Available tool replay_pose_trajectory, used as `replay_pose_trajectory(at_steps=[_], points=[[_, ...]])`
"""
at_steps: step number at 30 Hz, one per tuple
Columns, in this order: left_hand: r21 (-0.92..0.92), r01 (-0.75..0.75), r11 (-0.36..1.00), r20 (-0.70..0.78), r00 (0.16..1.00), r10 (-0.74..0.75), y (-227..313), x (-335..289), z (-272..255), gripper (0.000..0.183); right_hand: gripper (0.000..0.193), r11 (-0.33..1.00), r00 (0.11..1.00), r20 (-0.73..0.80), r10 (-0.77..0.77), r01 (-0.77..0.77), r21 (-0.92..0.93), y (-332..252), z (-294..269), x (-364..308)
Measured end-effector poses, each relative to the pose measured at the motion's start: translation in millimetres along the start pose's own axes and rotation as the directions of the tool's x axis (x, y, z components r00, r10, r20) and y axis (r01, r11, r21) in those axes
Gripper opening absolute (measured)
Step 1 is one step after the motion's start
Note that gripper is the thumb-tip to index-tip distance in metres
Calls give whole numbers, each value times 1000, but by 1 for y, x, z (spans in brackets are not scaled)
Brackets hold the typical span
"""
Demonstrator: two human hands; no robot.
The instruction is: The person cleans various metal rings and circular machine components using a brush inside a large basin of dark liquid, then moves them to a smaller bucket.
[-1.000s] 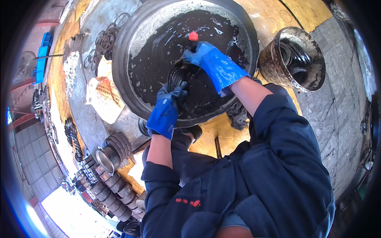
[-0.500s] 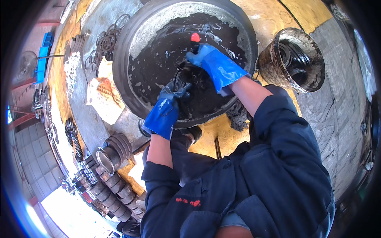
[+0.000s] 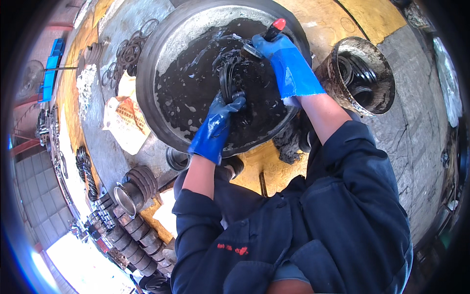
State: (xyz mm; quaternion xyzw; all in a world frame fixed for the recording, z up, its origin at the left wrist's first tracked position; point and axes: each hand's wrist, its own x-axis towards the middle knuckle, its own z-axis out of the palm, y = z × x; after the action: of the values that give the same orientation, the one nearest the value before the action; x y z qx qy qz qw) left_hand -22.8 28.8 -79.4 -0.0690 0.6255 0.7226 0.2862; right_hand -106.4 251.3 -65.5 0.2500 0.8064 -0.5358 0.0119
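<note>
The left grip [image 3: 224,111], in a blue glove, is closed around the lower end of a ring bundle [image 3: 227,81], made up of thin black rings. The bundle is located inside a wide round basin [image 3: 145,93], over the dark liquid [image 3: 183,83] near the basin's middle; how much of it is immersed cannot be determined. The right grip [image 3: 270,45], also gloved in blue, is closed on a handled tool [image 3: 251,52] with a red-tipped dark handle and a flat head. The handle end points up and away toward the far right rim; the head lies just beside the upper right of the bundle, and contact between the two cannot be confirmed. Pale foam [image 3: 178,46] lines the far left inner wall. A stained bucket [image 3: 331,84] stands right of the basin and contains dark rings. Left of the basin are a printed sack [image 3: 123,125] and a pile of loose rings [image 3: 131,54].
</note>
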Motion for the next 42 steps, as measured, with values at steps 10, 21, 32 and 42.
replay_pose_trajectory(at_steps=[10, 21, 32, 42], points=[[150, 42, 988, -168, 986, -16, 36, -49, -25, 28, 42, 966, 780, 574, -249, 156, 207, -16, 50, -51], [-40, 74, 996, -109, 991, -78, 3, -29, -54, 31, 37, 973, 946, 278, -166, 204, -112, -6, 65, -36], [251, 9, 968, -110, 994, 20, 31, -52, -28, 31, 39, 939, 868, 475, -143, 271, -212, -31, 51, -55], [175, 110, 978, -67, 993, -99, 12, -1, -21, 24, 45, 998, 996, 67, -56, 55, 16, 3, 26, -5]])
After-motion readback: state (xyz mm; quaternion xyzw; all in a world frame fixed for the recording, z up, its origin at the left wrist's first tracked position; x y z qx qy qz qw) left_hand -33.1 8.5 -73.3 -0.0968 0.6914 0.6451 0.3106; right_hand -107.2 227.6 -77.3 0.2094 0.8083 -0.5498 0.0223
